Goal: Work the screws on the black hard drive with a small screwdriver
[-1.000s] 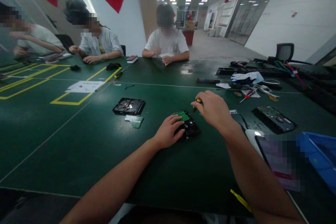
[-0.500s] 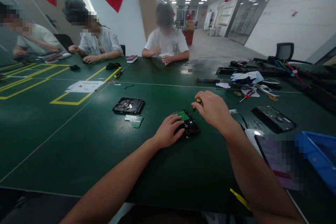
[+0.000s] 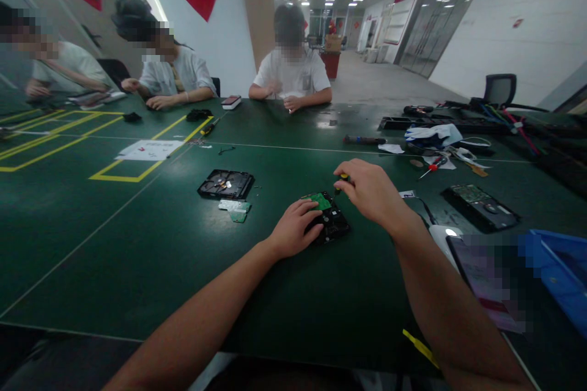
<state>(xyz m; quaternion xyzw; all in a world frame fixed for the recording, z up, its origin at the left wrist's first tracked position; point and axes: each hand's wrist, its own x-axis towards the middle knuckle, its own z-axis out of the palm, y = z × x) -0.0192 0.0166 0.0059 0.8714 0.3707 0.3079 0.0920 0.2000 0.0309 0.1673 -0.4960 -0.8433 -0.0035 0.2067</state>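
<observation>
A black hard drive (image 3: 337, 224) with a green circuit board (image 3: 322, 200) facing up lies on the table before me. Across its left side, my left hand (image 3: 296, 227) holds it down, with the fingers over the board and the thumb on the near part. My right hand (image 3: 367, 188) is closed around the yellow-and-black handle of a screwdriver (image 3: 343, 178), which points down at the drive's far right edge. Its tip is too small to make out. To the left sits another hard drive (image 3: 226, 184), with a detached circuit board (image 3: 238, 216) just in front of it.
A third hard drive (image 3: 481, 206), a phone-like device (image 3: 479, 287) and a blue bin (image 3: 557, 275) are at right. Farther back lie a red screwdriver (image 3: 433, 166), white gloves (image 3: 433, 135) and cables (image 3: 513, 122). Paper (image 3: 149, 149) lies at left. Several people sit across the table.
My right hand has turned slightly on the screwdriver handle, its fingers shifting a little to the left. My left hand and the hard drive stay in place.
</observation>
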